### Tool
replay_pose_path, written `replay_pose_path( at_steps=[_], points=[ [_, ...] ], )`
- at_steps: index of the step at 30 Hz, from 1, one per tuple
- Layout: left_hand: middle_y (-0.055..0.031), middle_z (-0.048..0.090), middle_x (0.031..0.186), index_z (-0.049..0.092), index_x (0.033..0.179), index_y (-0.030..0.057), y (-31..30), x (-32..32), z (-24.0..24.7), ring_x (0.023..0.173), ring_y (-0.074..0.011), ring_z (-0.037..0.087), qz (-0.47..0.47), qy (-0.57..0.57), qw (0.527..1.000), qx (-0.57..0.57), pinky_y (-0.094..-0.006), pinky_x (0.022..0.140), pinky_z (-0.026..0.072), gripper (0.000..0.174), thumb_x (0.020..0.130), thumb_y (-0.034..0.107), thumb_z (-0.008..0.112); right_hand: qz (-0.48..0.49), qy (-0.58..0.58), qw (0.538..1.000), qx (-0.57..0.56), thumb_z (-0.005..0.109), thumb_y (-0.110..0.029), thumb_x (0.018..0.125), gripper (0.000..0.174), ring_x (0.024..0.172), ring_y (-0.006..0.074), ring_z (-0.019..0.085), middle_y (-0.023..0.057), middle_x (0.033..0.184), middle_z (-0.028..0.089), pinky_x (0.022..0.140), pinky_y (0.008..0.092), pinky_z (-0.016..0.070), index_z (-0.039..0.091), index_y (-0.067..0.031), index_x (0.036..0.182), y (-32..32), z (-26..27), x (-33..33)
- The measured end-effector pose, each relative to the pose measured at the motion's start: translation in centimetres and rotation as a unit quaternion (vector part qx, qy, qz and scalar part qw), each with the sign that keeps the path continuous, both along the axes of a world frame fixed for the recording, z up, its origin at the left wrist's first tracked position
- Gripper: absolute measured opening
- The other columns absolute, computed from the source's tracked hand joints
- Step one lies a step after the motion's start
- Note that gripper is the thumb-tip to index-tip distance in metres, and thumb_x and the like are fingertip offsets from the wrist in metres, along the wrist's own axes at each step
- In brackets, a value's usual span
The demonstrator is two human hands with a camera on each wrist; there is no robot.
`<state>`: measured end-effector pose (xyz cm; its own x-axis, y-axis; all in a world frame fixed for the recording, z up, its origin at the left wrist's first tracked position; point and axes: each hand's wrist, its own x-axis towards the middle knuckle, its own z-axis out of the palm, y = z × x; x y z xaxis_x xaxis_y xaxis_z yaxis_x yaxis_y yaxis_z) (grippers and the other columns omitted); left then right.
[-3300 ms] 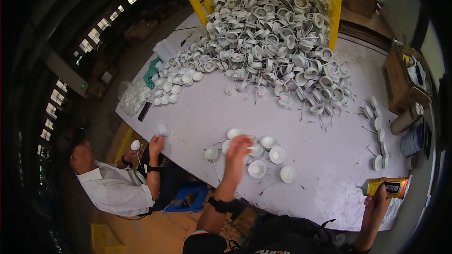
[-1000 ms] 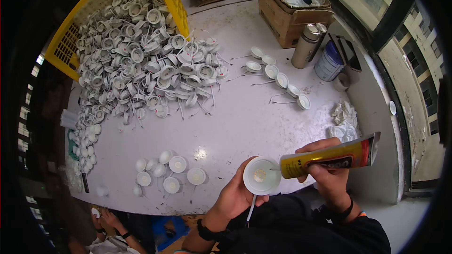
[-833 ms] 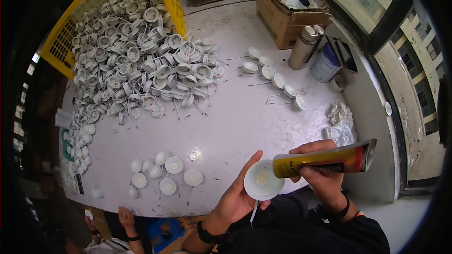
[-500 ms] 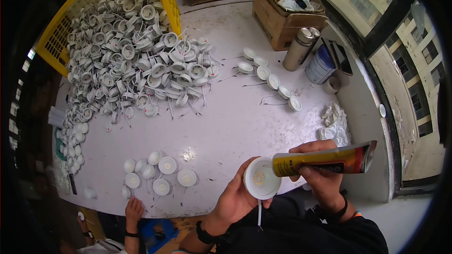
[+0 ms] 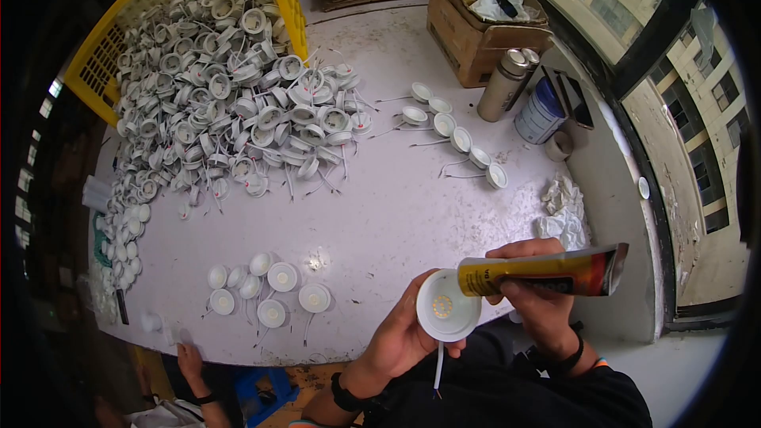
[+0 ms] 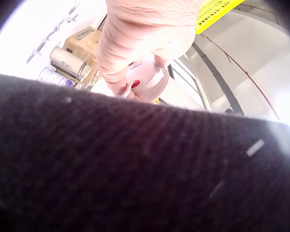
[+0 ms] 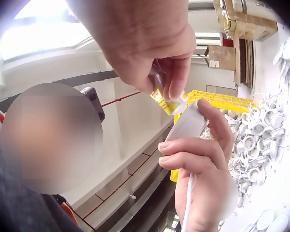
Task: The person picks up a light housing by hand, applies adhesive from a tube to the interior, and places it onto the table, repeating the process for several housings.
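My left hand (image 5: 394,338) grips a round white LED downlight (image 5: 444,322) by its side, with its open face up and a ring of small yellow LEDs inside. A short white cable (image 5: 439,368) hangs from it. My right hand (image 5: 541,313) holds a yellow and black glue tube (image 5: 490,277) tilted, its nozzle end right at the downlight's rim. The right wrist view shows the left fingers (image 7: 193,150) curled round the downlight, the tube (image 7: 168,104) close above. In the left wrist view, the hand (image 6: 147,34) covers most of the downlight and a dark sleeve fills the lower part.
A yellow crate (image 5: 95,71) spills a heap of white lamp housings (image 5: 214,103). Several downlights (image 5: 315,297) lie front left; a row of others (image 5: 460,139) lies back right. A cardboard box (image 5: 483,47), flask (image 5: 503,87) and crumpled tissue (image 5: 563,214) line the right. Another person's hand (image 5: 189,361) is front left.
Earlier my left hand reached over the loose downlights and the tube was far right; now hand and tube meet at one downlight. The head view turned right. The other person's hand shifted.
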<state>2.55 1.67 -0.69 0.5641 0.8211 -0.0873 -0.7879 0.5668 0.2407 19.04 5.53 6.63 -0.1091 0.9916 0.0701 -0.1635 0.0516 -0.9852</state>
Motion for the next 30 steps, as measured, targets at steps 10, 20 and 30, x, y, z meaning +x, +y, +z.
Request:
replay_pose_path(
  at_steps=[10, 20, 30],
  points=[
    [-0.016, 0.042, 0.11, 0.017, 0.126, 0.0113, 0.0, 0.3, -0.6, 0.081, -0.0258, 0.054, -0.015, 0.006, 1.0, -0.015, -0.035, 0.064, 0.0479, 0.055, 0.085, 0.044, 0.033, 0.06, -0.104, 0.989, 0.087, 0.063, -0.004, 0.067, 0.029, 0.08, 0.0208, 0.054, 0.0166, 0.09, 0.056, 0.073, 0.0312, 0.0423, 0.045, -0.002, 0.089, -0.3, 0.8, -0.9],
    [-0.0141, 0.044, 0.104, 0.023, 0.123, 0.0095, 0.4, -0.3, 0.8, 0.072, -0.0233, 0.053, 0.005, 0.051, 0.998, -0.026, -0.0316, 0.056, 0.0451, 0.05, 0.086, 0.042, 0.033, 0.062, -0.309, 0.935, 0.165, 0.068, -0.006, 0.066, 0.027, 0.074, 0.0198, 0.06, 0.0084, 0.086, 0.057, 0.064, 0.0263, 0.0487, 0.055, -0.0049, 0.09, 0.7, 2.1, 1.1],
    [-0.0122, 0.044, 0.106, 0.027, 0.122, 0.0085, 0.2, -0.2, 0.6, 0.072, -0.0205, 0.051, 0.048, 0.064, 0.995, -0.054, -0.0294, 0.052, 0.0413, 0.047, 0.087, 0.04, 0.032, 0.201, -0.201, 0.959, 0.014, 0.064, -0.005, 0.07, 0.027, 0.08, 0.0153, 0.057, 0.0098, 0.089, 0.057, 0.069, 0.0256, 0.0467, 0.053, 0.0019, 0.094, 0.1, 3.8, 1.9]
  ],
)
